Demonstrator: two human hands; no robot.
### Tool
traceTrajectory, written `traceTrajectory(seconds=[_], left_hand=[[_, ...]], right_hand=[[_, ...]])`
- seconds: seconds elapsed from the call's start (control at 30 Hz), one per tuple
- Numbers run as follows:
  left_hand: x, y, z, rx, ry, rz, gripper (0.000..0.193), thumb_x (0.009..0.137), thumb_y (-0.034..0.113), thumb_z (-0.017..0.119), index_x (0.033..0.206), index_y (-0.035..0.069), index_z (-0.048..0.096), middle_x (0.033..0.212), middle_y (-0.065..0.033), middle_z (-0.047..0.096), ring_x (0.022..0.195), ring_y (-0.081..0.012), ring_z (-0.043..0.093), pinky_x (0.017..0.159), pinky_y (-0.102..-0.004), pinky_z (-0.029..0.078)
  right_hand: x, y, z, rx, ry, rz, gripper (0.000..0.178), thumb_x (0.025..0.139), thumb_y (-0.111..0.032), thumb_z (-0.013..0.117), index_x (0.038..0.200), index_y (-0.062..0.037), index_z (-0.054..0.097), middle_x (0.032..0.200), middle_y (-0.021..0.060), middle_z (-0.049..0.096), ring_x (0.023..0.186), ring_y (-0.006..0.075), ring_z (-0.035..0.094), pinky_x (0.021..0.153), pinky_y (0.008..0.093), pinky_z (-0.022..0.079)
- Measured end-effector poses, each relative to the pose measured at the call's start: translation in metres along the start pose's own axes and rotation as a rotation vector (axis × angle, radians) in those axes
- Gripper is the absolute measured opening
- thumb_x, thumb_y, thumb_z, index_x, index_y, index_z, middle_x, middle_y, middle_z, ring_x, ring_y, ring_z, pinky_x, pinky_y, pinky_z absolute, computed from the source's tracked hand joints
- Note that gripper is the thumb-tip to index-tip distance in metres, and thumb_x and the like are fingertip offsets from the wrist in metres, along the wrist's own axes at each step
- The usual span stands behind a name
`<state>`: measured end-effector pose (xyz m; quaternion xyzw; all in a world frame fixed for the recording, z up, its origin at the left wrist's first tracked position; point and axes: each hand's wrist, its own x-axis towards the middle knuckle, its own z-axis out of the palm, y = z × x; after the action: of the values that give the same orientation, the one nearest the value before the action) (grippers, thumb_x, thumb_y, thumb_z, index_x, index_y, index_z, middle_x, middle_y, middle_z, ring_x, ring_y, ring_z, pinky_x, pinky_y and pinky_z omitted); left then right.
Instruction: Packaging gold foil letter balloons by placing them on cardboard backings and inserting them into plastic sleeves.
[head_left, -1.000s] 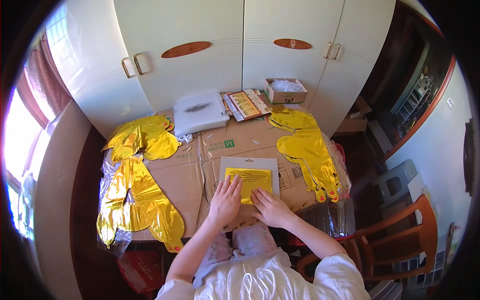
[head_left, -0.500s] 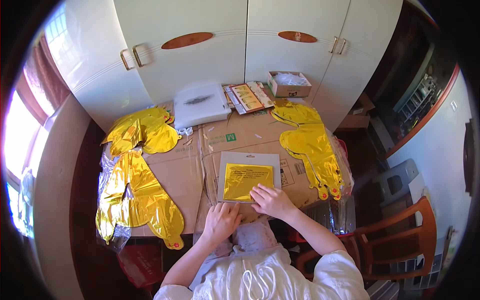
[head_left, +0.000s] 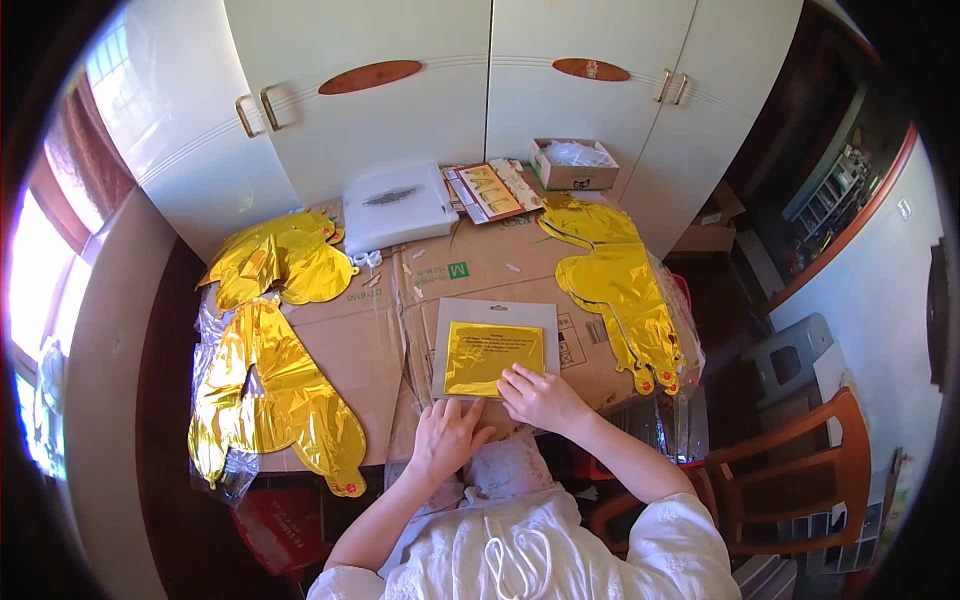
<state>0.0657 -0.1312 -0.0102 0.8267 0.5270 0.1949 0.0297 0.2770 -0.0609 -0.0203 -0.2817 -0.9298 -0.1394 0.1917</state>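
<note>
A folded gold foil sheet [head_left: 490, 352] with dark print lies on a flat grey card [head_left: 497, 312], which has a hang slot at its far edge. My right hand [head_left: 540, 400] rests its fingertips on the foil's near right corner, fingers laid along it. At the card's near left edge is my left hand [head_left: 445, 440], its fingers reaching the edge and its thumb spread away. Neither hand grasps anything that I can see. Large flat gold foil balloons lie to both sides: one at far left [head_left: 295, 265], one at near left [head_left: 275, 385], and several layers at right [head_left: 610, 275].
Brown cardboard [head_left: 345, 335] covers the table. At the back are a stack of white plastic bags [head_left: 400, 215], some printed cards [head_left: 493, 192] and a small box of clear plastic pieces [head_left: 575, 170]. A wooden chair [head_left: 790, 480] stands at the right; white cupboards [head_left: 400, 120] rise behind.
My left thumb has swung out to the right, away from the fingers. The right fingertips have stayed on the foil's corner. Foil and card keep their place on the table.
</note>
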Motion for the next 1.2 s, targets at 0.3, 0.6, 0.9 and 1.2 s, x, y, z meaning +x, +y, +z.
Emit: traceTrajectory(seconds=[0.3,0.6,0.9,1.2], left_hand=[[0.012,0.016,0.006,0.052,-0.013,-0.046,0.058,0.075,0.050,0.071,0.116,0.009,0.064,0.091,-0.0117,0.055,0.085,-0.0278,0.057,0.072,-0.0390,0.046],[0.018,0.023,0.008,0.107,0.025,-0.069,0.056,0.074,0.058,0.068,0.107,0.013,0.068,0.088,-0.0107,0.057,0.083,-0.0259,0.058,0.070,-0.0393,0.045],[0.035,0.032,0.014,0.250,-0.062,-0.203,0.060,0.071,0.075,0.060,0.085,0.016,0.065,0.052,-0.0009,0.060,0.047,-0.0198,0.062,0.053,-0.0363,0.048],[0.008,0.019,0.001,0.182,-0.052,-0.037,0.046,0.082,0.050,0.065,0.095,0.006,0.066,0.068,-0.0066,0.066,0.061,-0.0207,0.066,0.053,-0.0354,0.052]], right_hand=[[0.002,-0.002,-0.004,0.030,-0.059,0.055,0.027,0.082,-0.022,0.068,0.103,-0.0059,0.063,0.105,0.0092,0.068,0.104,0.0237,0.066,0.077,0.0331,0.059],[-0.001,-0.002,-0.004,0.041,-0.060,0.080,0.030,0.082,-0.017,0.064,0.109,-0.0060,0.064,0.108,0.0100,0.068,0.104,0.0232,0.067,0.077,0.0331,0.059],[-0.003,-0.001,-0.005,0.096,-0.018,0.076,0.031,0.084,-0.016,0.060,0.112,-0.0044,0.062,0.109,0.0110,0.066,0.105,0.0247,0.066,0.075,0.0327,0.059],[-0.010,-0.007,0.004,0.103,0.056,0.082,0.033,0.082,-0.017,0.063,0.113,-0.0048,0.065,0.112,0.0131,0.066,0.105,0.0282,0.065,0.080,0.0354,0.058]])
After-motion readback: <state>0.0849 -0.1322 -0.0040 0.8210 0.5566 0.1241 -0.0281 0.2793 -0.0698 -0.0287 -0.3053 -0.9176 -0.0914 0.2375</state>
